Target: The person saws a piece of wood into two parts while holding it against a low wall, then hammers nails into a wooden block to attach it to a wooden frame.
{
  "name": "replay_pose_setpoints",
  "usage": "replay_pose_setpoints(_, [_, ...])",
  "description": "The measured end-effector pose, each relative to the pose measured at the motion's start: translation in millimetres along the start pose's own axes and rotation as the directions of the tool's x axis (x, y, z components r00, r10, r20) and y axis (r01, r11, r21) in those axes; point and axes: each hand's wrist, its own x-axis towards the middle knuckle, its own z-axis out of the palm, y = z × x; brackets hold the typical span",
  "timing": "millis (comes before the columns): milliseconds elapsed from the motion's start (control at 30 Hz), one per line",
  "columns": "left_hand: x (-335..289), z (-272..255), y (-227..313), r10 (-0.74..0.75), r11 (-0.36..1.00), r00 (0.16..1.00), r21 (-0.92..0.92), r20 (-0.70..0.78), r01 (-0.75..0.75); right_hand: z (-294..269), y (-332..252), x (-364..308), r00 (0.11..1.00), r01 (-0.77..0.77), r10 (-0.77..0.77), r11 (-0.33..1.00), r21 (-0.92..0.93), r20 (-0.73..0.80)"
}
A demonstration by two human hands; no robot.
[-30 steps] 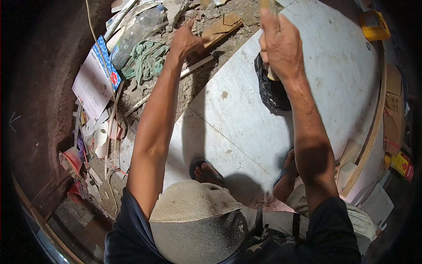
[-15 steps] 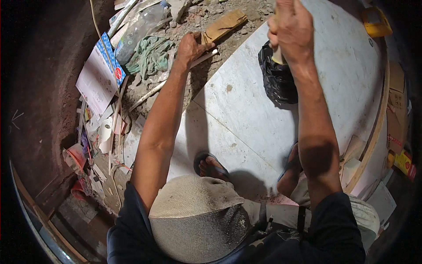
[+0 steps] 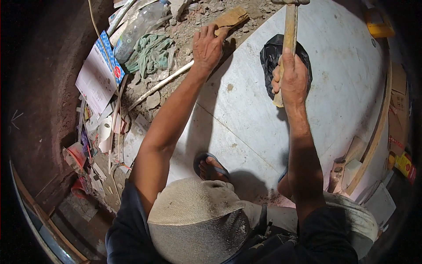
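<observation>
My right hand (image 3: 292,81) is wrapped around the wooden handle of a hammer (image 3: 290,33), whose head is partly cut off at the top edge of the view. Under that hand a black plastic bag (image 3: 271,57) lies on the white floor slab. At the rubble's edge, the fingers and thumb of my left hand (image 3: 207,49) close around the near end of a tan piece of wood (image 3: 234,20). The fingertips there are partly hidden. A white pipe (image 3: 161,86) lies beside my left wrist.
Broken rubble (image 3: 189,28) spreads across the far left, with a green rag (image 3: 149,53), a clear plastic bottle (image 3: 136,33) and a printed sheet (image 3: 95,79). A yellow container (image 3: 380,28) is at the far right. A curved wooden strip (image 3: 377,132) edges the white slab (image 3: 246,105).
My right hand has come down toward me, bringing the hammer's upper handle and part of its head into view. My left hand has shifted right, over the wood's near end.
</observation>
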Motion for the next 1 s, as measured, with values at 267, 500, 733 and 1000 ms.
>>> replay_pose_setpoints(267, [33, 4, -7, 0.019, 0.998, 0.998, -0.054, 0.065, -0.015, -13, 4, 3, 0.999, 0.034, -0.034, 0.999, -0.012, 0.014])
replay_pose_setpoints(500, [94, 40, -11, -0.538, 0.573, 0.843, -0.725, 0.018, 0.381, -11, 4, 6, 0.999, -0.017, 0.017, 1.000, 0.003, 0.030])
replay_pose_setpoints(733, [99, 82, -20, -0.609, 0.480, 0.782, -0.725, 0.130, 0.494, -9, 3, 15, 0.994, -0.051, 0.056, 0.997, -0.058, 0.096])
replay_pose_setpoints(1000, [89, 83, -14, -0.528, 0.623, 0.849, -0.674, 0.010, 0.396, 3, 3, 30, 0.988, -0.046, 0.061, 0.993, -0.107, 0.143])
